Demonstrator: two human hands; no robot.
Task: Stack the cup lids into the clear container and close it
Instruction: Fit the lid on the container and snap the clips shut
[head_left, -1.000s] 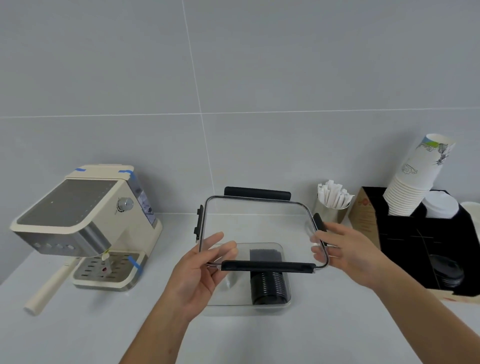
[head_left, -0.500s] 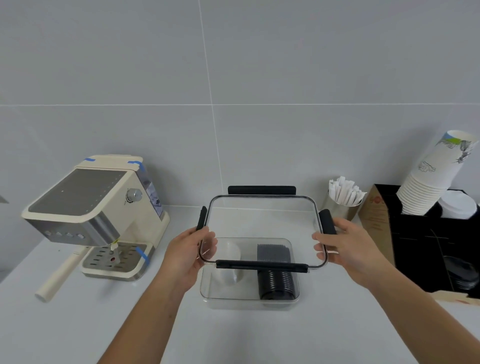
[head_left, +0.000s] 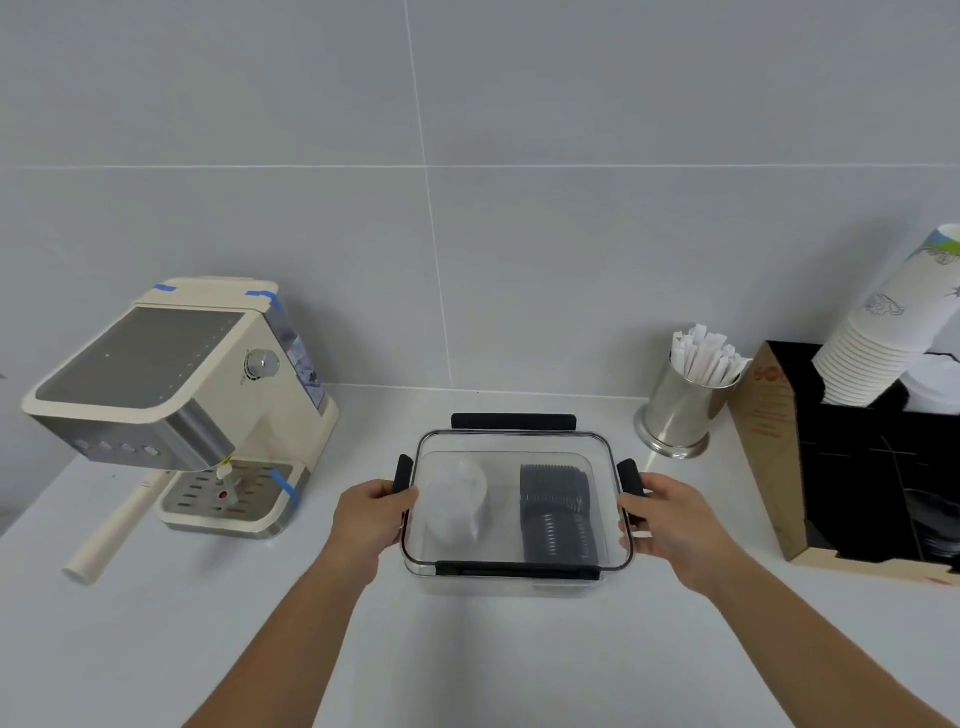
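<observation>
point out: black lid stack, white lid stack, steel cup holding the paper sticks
black lid stack (head_left: 556, 512): head view, ribbed side of the stack inside the clear container, right half.
white lid stack (head_left: 457, 501): head view, side of the stack, left half.
steel cup (head_left: 680, 410): head view, its bare metal wall.

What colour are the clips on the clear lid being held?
Black. The clips run along all four edges of the clear lid, seen best in the head view.
</observation>
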